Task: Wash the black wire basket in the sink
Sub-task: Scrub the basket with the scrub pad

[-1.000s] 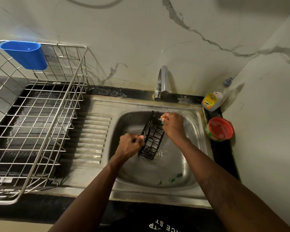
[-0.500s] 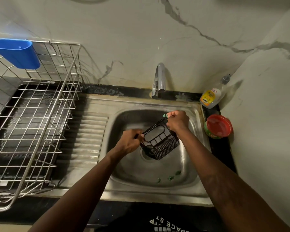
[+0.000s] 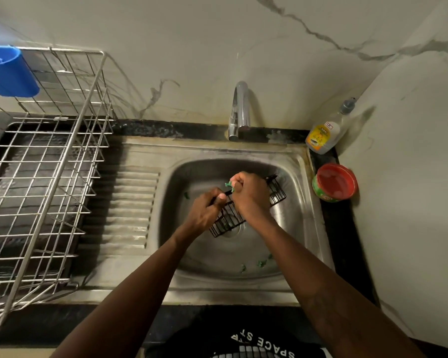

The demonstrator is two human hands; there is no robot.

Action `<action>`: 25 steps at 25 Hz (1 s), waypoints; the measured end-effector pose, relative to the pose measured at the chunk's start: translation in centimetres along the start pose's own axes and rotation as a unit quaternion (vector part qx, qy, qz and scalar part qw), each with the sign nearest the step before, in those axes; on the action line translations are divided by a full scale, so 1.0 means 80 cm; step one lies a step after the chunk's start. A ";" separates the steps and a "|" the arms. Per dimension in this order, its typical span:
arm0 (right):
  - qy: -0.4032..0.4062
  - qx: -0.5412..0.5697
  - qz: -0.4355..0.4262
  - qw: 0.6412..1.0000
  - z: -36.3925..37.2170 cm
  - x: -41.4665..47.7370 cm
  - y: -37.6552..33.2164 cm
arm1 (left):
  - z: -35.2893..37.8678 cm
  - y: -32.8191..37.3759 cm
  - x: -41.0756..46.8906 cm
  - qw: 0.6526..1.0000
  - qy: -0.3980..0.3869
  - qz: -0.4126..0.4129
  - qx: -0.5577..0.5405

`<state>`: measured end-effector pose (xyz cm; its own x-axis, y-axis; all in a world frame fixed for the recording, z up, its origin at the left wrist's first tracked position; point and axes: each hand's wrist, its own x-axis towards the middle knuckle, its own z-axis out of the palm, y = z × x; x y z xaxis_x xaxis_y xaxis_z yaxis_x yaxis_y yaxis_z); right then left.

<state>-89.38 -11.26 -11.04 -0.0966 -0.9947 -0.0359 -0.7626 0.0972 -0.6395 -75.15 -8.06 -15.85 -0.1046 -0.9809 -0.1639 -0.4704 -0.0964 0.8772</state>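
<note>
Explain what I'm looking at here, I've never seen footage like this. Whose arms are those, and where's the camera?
There is no machine here. A person wears a camera on the head, looking down at their own arms. The left hand grips the rim of a black wire basket inside the sink. The right hand pinches a green scrubber at the basket's top edge. Behind is the tap. Beside the sink stand a soap bottle and a red tub. On the other side sits a metal drying rack with a blue cup.

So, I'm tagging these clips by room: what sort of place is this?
Most likely a home kitchen: a steel sink with a tap, and a wire dish rack beside it.
</note>
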 end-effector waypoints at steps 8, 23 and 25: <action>-0.109 -0.081 -0.156 0.978 0.084 -0.032 0.036 | -0.012 -0.078 -0.019 0.995 0.008 -0.033 0.091; -0.046 0.064 -0.054 0.995 0.075 -0.010 0.058 | -0.017 -0.092 -0.014 0.991 -0.015 -0.012 0.130; -0.040 0.023 -0.080 0.996 0.080 -0.013 0.049 | -0.015 -0.092 -0.014 0.992 -0.011 -0.019 0.127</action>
<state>-88.16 -10.09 -18.41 0.0767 -0.9970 0.0085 -0.7339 -0.0623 -0.6764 -70.50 -6.45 -21.54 -0.0993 -0.9733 -0.2068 -0.6796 -0.0855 0.7286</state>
